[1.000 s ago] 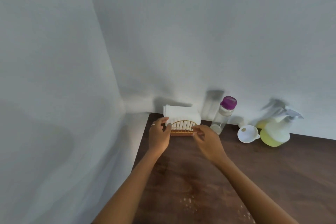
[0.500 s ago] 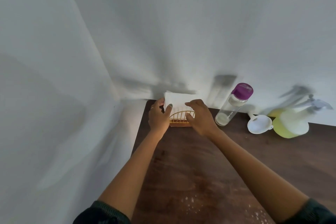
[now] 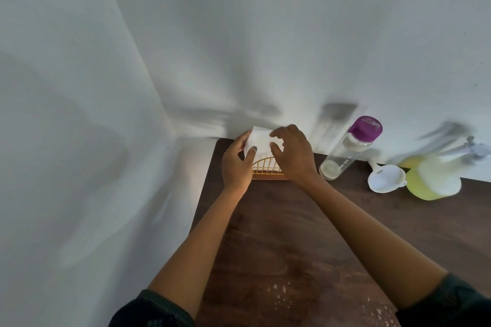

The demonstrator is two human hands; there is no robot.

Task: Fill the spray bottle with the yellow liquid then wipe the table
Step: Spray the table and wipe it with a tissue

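Right hand [image 3: 293, 155] had climbed from the base of the gold wire napkin holder [image 3: 266, 167] onto the stack of white paper napkins [image 3: 259, 141]. Its fingers were curled over the top right edge, thumb on the front face. Whether it had actually pinched a sheet, I couldn't tell. Left hand [image 3: 237, 164] was clamped on the stack's left side, thumb across the front, bracing it. A second ago both hands sat lower, at the wire rim.

My read: the wipe stage had begun, with a napkin about to be pulled.

Translucent plastic spray bottle with yellow liquid in its base [image 3: 434, 179] stood well apart at the right of the dark brown wooden worktop [image 3: 279, 233], untouched and blurred. White plastic funnel [image 3: 385, 180] lay just beside it. Clear bottle with purple cap [image 3: 348, 151] looked nearly empty, so filling was probably done. White specks [image 3: 279, 291] on the near worktop were likely the wipe target.
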